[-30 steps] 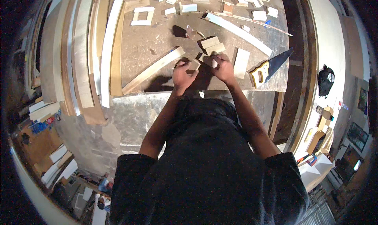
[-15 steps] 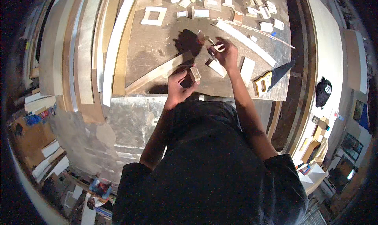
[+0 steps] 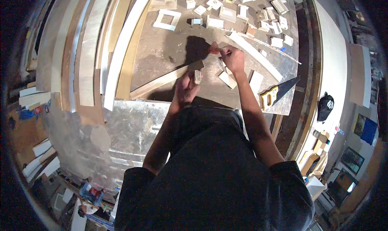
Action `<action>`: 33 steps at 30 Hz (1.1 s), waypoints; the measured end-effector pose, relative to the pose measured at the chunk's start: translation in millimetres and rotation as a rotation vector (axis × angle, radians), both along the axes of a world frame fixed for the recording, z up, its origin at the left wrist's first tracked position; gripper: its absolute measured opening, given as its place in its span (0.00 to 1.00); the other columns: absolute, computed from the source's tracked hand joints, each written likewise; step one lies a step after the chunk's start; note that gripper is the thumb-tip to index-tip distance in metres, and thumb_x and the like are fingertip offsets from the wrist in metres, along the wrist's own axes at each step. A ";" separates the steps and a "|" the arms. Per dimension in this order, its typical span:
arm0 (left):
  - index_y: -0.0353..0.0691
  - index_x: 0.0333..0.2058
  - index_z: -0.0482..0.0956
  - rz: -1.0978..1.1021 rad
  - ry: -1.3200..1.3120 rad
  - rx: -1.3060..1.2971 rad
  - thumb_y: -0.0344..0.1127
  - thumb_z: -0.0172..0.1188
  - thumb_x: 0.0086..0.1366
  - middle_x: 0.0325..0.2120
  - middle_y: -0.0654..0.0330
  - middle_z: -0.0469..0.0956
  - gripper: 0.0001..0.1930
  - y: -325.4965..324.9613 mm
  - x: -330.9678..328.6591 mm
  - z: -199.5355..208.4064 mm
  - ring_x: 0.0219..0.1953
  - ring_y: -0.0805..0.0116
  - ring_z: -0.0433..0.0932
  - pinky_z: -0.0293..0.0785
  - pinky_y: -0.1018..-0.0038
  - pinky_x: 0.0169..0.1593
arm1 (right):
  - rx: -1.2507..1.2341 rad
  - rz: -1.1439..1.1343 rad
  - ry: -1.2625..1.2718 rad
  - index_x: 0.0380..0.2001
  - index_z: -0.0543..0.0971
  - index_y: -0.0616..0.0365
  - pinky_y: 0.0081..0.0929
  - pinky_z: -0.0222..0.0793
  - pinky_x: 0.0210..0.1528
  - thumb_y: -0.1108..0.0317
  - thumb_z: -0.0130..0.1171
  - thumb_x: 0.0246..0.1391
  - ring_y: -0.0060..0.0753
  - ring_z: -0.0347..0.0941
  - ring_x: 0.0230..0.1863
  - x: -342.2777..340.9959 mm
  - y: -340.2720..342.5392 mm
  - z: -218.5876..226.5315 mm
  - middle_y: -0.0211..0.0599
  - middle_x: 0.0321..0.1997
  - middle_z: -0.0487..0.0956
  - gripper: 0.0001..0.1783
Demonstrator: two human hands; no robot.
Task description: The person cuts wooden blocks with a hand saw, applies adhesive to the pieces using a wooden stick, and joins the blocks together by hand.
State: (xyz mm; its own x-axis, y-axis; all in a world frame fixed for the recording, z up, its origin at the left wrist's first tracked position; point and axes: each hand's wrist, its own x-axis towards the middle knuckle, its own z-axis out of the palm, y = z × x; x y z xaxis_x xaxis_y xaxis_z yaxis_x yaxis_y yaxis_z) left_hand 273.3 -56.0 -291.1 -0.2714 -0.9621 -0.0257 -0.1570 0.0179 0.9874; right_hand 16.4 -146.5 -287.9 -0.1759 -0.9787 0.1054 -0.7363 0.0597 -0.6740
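Note:
My left hand (image 3: 186, 89) is closed around a small pale wooden block (image 3: 197, 76), held up close to my body over the near edge of the worktable (image 3: 161, 53). Farther out and to the right, my right hand (image 3: 233, 60) is closed on a thin tool with a reddish-brown end (image 3: 214, 48) pointing left. Blur hides what kind of tool it is. Beneath the right hand lies a short wooden piece (image 3: 227, 80). A long wooden strip (image 3: 165, 80) runs diagonally under the left hand.
A handsaw (image 3: 279, 94) with a yellow and black handle rests at the table's right edge. Long boards (image 3: 93, 49) line the left side. Several small wooden parts and a square frame (image 3: 167, 20) lie at the back. A black cap (image 3: 325, 107) sits on the right-hand board.
The left hand has turned the block so that a narrower side shows. The right hand has closed more and its tool has swung lower. The whole view has shifted slightly.

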 end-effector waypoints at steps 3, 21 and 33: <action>0.38 0.51 0.77 0.007 0.025 0.091 0.33 0.69 0.53 0.46 0.49 0.80 0.25 -22.1 -23.7 6.5 0.48 0.49 0.81 0.76 0.62 0.53 | 0.053 -0.034 0.040 0.29 0.86 0.59 0.43 0.79 0.37 0.62 0.69 0.52 0.54 0.83 0.29 -2.7 -4.8 -4.6 0.51 0.26 0.84 0.10; 0.31 0.56 0.73 -0.006 -0.199 -0.308 0.38 0.76 0.49 0.52 0.41 0.77 0.36 -128.6 -88.1 -35.6 0.55 0.41 0.76 0.72 0.56 0.60 | 0.020 0.117 0.278 0.33 0.86 0.55 0.44 0.79 0.33 0.65 0.61 0.57 0.54 0.81 0.27 -4.1 -16.2 24.6 0.47 0.27 0.83 0.08; 0.36 0.52 0.76 0.076 -0.032 -0.088 0.33 0.67 0.54 0.47 0.45 0.80 0.25 -131.1 -96.4 -89.9 0.49 0.46 0.81 0.77 0.60 0.52 | 0.063 0.167 0.130 0.33 0.86 0.60 0.42 0.77 0.31 0.69 0.61 0.55 0.54 0.80 0.25 0.3 -22.4 7.5 0.53 0.27 0.82 0.08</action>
State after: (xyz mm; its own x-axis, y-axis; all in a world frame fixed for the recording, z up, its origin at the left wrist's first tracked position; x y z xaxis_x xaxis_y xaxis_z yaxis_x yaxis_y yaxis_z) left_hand 176.9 -187.1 -381.0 -0.1978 -0.9788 0.0525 -0.1928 0.0914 0.9770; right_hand 16.7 -168.9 -280.3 0.0005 -0.9985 0.0542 -0.8198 -0.0315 -0.5717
